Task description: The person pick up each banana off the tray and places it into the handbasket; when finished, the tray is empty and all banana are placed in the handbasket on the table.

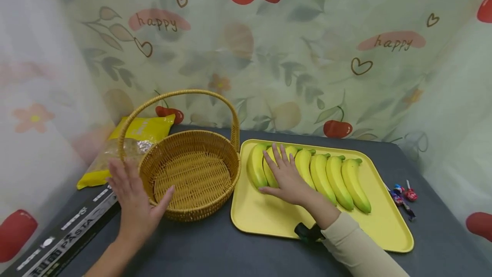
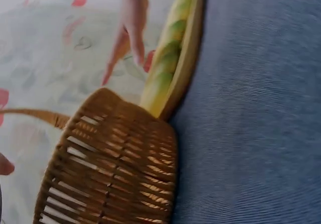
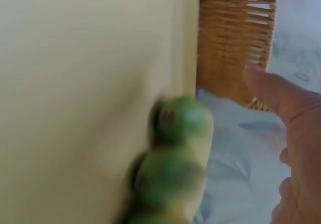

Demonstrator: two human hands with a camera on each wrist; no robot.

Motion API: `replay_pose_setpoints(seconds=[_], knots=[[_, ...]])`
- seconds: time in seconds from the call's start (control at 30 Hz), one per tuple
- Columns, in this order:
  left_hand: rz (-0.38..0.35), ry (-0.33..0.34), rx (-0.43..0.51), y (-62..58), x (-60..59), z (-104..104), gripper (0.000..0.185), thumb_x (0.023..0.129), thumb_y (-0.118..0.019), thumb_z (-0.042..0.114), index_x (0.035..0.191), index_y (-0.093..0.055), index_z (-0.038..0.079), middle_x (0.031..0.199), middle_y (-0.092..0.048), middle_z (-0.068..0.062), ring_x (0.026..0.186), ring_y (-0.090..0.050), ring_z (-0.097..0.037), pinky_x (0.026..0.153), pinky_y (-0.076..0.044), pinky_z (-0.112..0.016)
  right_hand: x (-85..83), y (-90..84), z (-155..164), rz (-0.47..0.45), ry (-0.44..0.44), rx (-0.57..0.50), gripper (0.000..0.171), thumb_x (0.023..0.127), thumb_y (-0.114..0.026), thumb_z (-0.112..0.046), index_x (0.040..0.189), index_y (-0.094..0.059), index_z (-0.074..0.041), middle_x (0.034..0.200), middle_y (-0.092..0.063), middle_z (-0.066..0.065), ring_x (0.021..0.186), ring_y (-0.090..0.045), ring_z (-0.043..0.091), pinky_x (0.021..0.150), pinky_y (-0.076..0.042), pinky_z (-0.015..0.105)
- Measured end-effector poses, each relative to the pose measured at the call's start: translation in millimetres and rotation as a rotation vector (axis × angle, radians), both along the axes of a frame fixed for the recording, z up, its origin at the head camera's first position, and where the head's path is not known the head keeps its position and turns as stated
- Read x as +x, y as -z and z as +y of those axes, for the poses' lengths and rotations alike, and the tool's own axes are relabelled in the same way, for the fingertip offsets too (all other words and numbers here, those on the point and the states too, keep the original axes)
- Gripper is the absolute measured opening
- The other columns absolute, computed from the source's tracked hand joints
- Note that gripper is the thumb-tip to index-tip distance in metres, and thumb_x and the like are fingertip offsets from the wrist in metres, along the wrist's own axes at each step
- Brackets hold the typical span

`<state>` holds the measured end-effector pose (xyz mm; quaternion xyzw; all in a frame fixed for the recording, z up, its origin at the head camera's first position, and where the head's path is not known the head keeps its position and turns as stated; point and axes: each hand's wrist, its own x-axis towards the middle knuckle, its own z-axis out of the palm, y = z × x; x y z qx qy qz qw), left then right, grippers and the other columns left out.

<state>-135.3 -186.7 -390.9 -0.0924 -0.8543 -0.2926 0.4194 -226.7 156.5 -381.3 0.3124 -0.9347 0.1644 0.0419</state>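
Note:
A row of several yellow-green bananas (image 1: 330, 176) lies on a yellow tray (image 1: 269, 213). My right hand (image 1: 284, 174) rests flat on the left-most bananas (image 1: 256, 166) with its fingers straight and spread. A round wicker basket (image 1: 192, 174) with a tall arched handle (image 1: 180, 94) stands empty left of the tray. Against the basket's near left rim my left hand (image 1: 134, 198) lies with fingers straight and the thumb on the rim. The left wrist view shows the basket wall (image 2: 115, 169) and tray edge (image 2: 188, 58). Banana ends (image 3: 175, 153) show blurred in the right wrist view.
A yellow bag of food (image 1: 130, 144) lies behind the basket at the left. A dark pasta box (image 1: 65, 234) sits at the near left edge. Wrapped lollipops (image 1: 403, 195) lie right of the tray. A printed curtain (image 1: 269, 54) closes the back and sides of the dark table (image 1: 215, 251).

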Motion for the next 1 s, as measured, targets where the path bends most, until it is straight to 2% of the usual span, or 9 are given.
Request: replay_pose_setpoints(seconds=[0.1,0.17,0.2,0.3,0.37,0.43,0.53,0.8,1.0], knots=[[-0.164,0.07,0.259,-5.1,-3.5,-6.3,0.102,0.087,-0.063,0.036,0.149,0.015,0.017,0.152,0.03,-0.001,0.14,0.025,-0.02,0.11,0.012,-0.057,-5.9,1.0,-14.9,-0.123,-0.002,-0.106,0.093,0.088,-0.063,-0.037,0.15,-0.001,-0.006,0.154,0.018,0.017,0.14,0.019,0.037,0.11,0.002,0.06],[-0.291,0.106,0.413,-10.9,-6.9,-12.9,0.105,0.086,-0.067,0.024,0.148,0.018,0.022,0.153,0.028,0.0,0.142,0.019,-0.022,0.111,0.003,-0.059,-9.9,2.4,-23.1,-0.194,-0.003,-0.175,0.092,0.09,-0.061,-0.034,0.15,0.003,-0.005,0.153,0.02,0.016,0.139,0.022,0.036,0.111,0.003,0.059],[-0.357,0.113,0.468,-13.5,-8.9,-17.0,0.103,0.086,-0.066,0.021,0.148,0.016,0.022,0.155,0.022,-0.002,0.143,0.012,-0.025,0.111,-0.005,-0.06,-11.7,3.1,-26.7,-0.229,0.002,-0.205,0.091,0.09,-0.06,-0.033,0.15,0.004,-0.007,0.153,0.022,0.015,0.139,0.024,0.034,0.111,0.003,0.058],[-0.526,0.141,0.535,-19.8,-15.6,-32.0,0.092,0.089,-0.063,0.024,0.151,0.005,0.02,0.157,-0.004,-0.012,0.139,-0.02,-0.032,0.104,-0.038,-0.036,-16.2,6.2,-35.2,-0.308,0.022,-0.282,0.089,0.091,-0.059,-0.032,0.15,0.005,-0.01,0.153,0.023,0.012,0.139,0.026,0.03,0.112,0.001,0.058],[-0.597,0.183,0.511,-21.9,-20.0,-42.8,0.081,0.09,-0.061,0.026,0.15,-0.008,0.014,0.151,-0.022,-0.02,0.128,-0.037,-0.031,0.087,-0.046,-0.019,-18.0,8.4,-39.0,-0.346,0.046,-0.333,0.088,0.091,-0.059,-0.031,0.15,0.004,-0.013,0.154,0.022,0.009,0.139,0.026,0.028,0.112,-0.001,0.058],[-0.639,0.216,0.445,-22.3,-23.4,-53.9,0.073,0.089,-0.062,0.026,0.148,-0.021,0.011,0.144,-0.033,-0.023,0.117,-0.045,-0.022,0.074,-0.043,-0.007,-19.6,11.0,-42.3,-0.367,0.064,-0.372,0.088,0.091,-0.06,-0.031,0.151,0.003,-0.015,0.154,0.021,0.008,0.14,0.025,0.027,0.112,-0.002,0.057],[-0.686,0.285,0.345,-22.2,-27.3,-68.6,0.068,0.088,-0.065,0.023,0.144,-0.03,0.008,0.14,-0.038,-0.024,0.108,-0.051,-0.01,0.072,-0.046,-0.012,-21.4,15.3,-46.1,-0.385,0.084,-0.425,0.086,0.091,-0.06,-0.028,0.151,0.0,-0.015,0.155,0.017,0.01,0.141,0.021,0.029,0.112,-0.002,0.057],[-0.846,0.444,0.128,-28.3,-38.6,-91.8,0.059,0.083,-0.07,0.02,0.131,-0.044,-0.003,0.133,-0.046,-0.026,0.102,-0.053,0.001,0.073,-0.049,-0.021,-25.6,24.9,-50.6,-0.463,0.19,-0.575,0.079,0.091,-0.06,-0.028,0.151,-0.011,-0.012,0.157,0.003,0.014,0.144,0.003,0.031,0.113,-0.012,0.055],[-0.869,0.515,0.046,-38.4,-44.0,-97.5,0.056,0.082,-0.071,0.015,0.128,-0.047,-0.009,0.128,-0.047,-0.031,0.098,-0.052,0.004,0.072,-0.048,-0.021,-28.8,26.2,-60.1,-0.487,0.302,-0.664,0.076,0.091,-0.06,-0.023,0.15,-0.015,-0.006,0.156,-0.009,0.017,0.143,-0.011,0.033,0.113,-0.018,0.05]])
